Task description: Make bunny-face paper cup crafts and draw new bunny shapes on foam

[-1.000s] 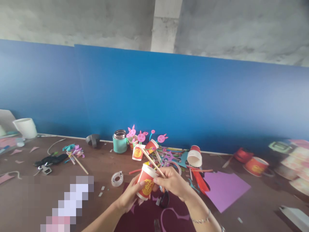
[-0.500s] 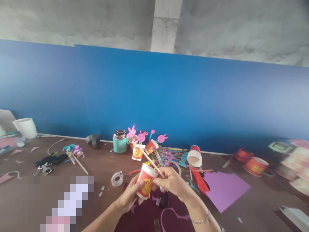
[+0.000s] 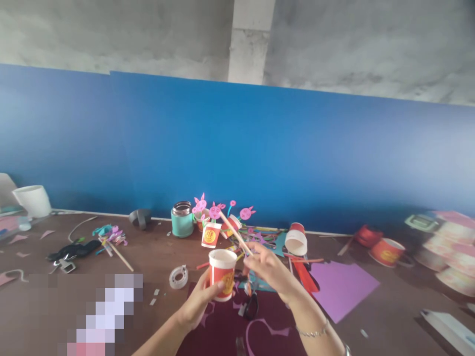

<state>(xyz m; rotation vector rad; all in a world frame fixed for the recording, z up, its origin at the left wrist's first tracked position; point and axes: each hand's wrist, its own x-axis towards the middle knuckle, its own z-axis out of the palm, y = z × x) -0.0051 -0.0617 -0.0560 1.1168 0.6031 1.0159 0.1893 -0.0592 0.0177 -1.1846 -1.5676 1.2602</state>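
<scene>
My left hand [image 3: 198,301] is wrapped round a red and white paper cup [image 3: 221,274] with a yellow emblem, its white rim facing up. In my right hand [image 3: 265,267] is a pale wooden stick [image 3: 236,232], slanting up to the left, its upper end well above the cup. The stick is apart from the cup. Beneath my hands lies a dark maroon sheet [image 3: 218,336] with purple paper cut-outs [image 3: 256,324] and black-handled scissors [image 3: 251,306] on it. Just beyond stand small paper cups [image 3: 211,236] with pink animal-face cut-outs [image 3: 245,213].
A roll of clear tape [image 3: 178,277] lies left of the cup, with a turquoise jar [image 3: 182,220] behind it. Purple paper [image 3: 345,287] and a tipped cup [image 3: 296,240] are on the right. Stacked patterned containers [image 3: 452,247] stand far right. A blue partition [image 3: 237,148] edges the table.
The cup has come more upright in my left hand. My right hand has drawn the stick away from the cup's rim, slightly up and to the right. The view has shifted slightly.
</scene>
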